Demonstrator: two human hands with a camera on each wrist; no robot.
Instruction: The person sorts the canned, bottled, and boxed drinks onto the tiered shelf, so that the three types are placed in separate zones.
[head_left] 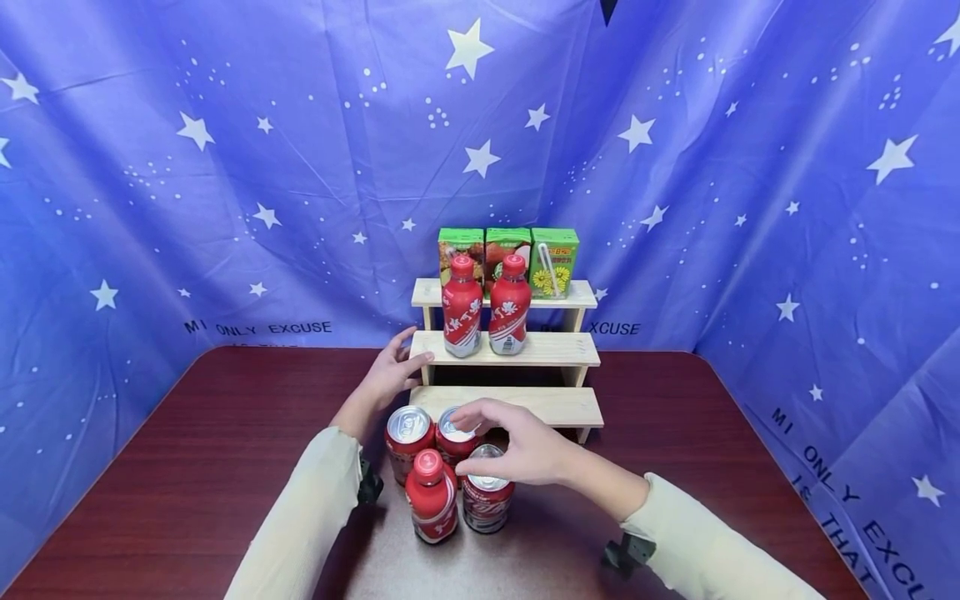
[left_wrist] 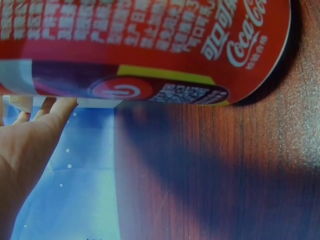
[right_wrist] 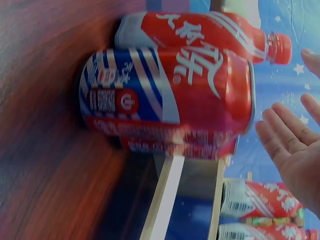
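Note:
My left hand [head_left: 387, 372] is at the left end of the wooden shelf rack's middle step [head_left: 540, 348], its thumb against the board and its fingers extended. Over the cans hovers my right hand [head_left: 517, 442], fingers apart, holding nothing. Beneath it stand a red cola can [head_left: 486, 504] at the front right, another can [head_left: 450, 446] behind, and a third can [head_left: 405, 450] at the left. A red plastic cola bottle [head_left: 432, 508] stands in front of them. In the left wrist view a Coca-Cola can [left_wrist: 165, 50] fills the top, partly covering the left hand's fingers.
Two red bottles [head_left: 462, 312] stand side by side on the middle step. Three green juice boxes [head_left: 555, 265] line the top step [head_left: 581, 293]. The bottom step [head_left: 562, 406] lies just behind the cans. A blue starry curtain [head_left: 300, 167] surrounds the dark red table [head_left: 187, 467].

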